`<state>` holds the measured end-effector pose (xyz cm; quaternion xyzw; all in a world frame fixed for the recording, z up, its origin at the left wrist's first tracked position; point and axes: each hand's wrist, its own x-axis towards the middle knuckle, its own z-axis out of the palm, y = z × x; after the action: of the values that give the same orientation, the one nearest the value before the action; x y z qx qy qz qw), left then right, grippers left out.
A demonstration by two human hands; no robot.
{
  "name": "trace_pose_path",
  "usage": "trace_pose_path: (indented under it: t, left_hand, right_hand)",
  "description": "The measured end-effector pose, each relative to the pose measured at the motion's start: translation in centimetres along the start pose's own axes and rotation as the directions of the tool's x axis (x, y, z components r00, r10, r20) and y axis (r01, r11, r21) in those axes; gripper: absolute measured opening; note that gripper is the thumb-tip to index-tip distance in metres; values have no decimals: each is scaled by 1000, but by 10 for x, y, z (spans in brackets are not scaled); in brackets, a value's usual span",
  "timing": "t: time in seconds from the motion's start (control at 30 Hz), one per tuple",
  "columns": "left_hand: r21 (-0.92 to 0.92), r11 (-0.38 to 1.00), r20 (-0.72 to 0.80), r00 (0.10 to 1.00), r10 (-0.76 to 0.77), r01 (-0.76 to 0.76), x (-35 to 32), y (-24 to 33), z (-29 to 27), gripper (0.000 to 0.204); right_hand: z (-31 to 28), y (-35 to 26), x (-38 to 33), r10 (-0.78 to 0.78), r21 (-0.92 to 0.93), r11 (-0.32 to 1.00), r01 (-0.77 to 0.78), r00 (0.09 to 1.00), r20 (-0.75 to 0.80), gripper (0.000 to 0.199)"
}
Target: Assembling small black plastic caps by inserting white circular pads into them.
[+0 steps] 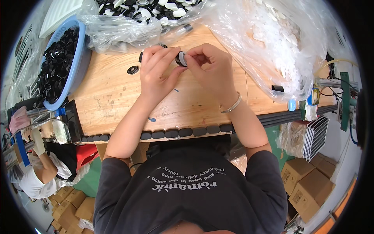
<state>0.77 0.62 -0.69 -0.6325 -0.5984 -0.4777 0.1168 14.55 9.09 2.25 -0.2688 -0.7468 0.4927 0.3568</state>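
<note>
Fingers of my left hand [156,70] and right hand [212,68] clamp one small black-and-white round part [181,58] above the counter [113,97], steadying it from both sides.

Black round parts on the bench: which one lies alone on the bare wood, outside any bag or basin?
The black ring lying flat just left of the left hand. The rest sit heaped in the blue basin or the clear bag.

basin [80,58] left on table [117,105]; bags [272,43] behind | ring [133,70] left of hands
</note>
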Motion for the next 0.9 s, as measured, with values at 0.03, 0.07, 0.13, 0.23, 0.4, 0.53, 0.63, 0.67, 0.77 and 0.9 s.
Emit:
trace_pose_path:
  t: [0.03, 0.07, 0.13, 0.23, 0.4, 0.53, 0.63, 0.67, 0.77, 0.9]
  left_hand:
    - [-1, 1000, 0, 1000, 0, 0, 0, 0, 0, 51]
    - [6, 1000, -8, 1000, 1, -1, 0, 0, 0, 51]
    - [11, 1000, -14, 1000, 3, -3, 0, 1, 0, 50]
    - [16, 1000, -23, 1000, 17, -16, 0, 0, -1, 50]
    - [25, 999, -13, 999, 45, -44, 3, 3, -5, 49]
    - [13, 997, -22, 997, 70, -70, 4, 1, -6, 49]
    - [0, 997, -7, 997, 80, -80, 4, 1, -7, 48]
    - [-13, 996, -8, 997, 83, -83, 4, 1, -6, 47]
    - [-21, 996, -15, 996, 88, -88, 3, 2, -5, 47]
    - [-20, 993, -23, 993, 114, -115, 3, 4, -5, 47]
  right_hand:
    - [1, -1, -1, -23, -42, 999, 23, 1000, -17, 6]
    - [3, -1, -1, -47, -83, 996, 44, 998, -33, 5]
    - [5, 4, -1, -53, -83, 995, 50, 998, -26, 5]
    - [5, 5, -1, 23, -5, 1000, -23, 1000, 16, 6]
    - [-1, 12, 5, 182, 211, 955, -209, 973, 141, 12]
    - [-4, 18, 6, 209, 351, 879, -322, 923, 323, 19]
    - [-6, 19, 7, 231, 381, 843, -379, 896, 380, 20]
    - [-7, 20, 7, 231, 404, 824, -397, 887, 399, 20]
    - [-4, 18, 7, 254, 417, 806, -420, 882, 397, 19]
    - [3, 22, 4, 263, 391, 830, -398, 897, 356, 17]
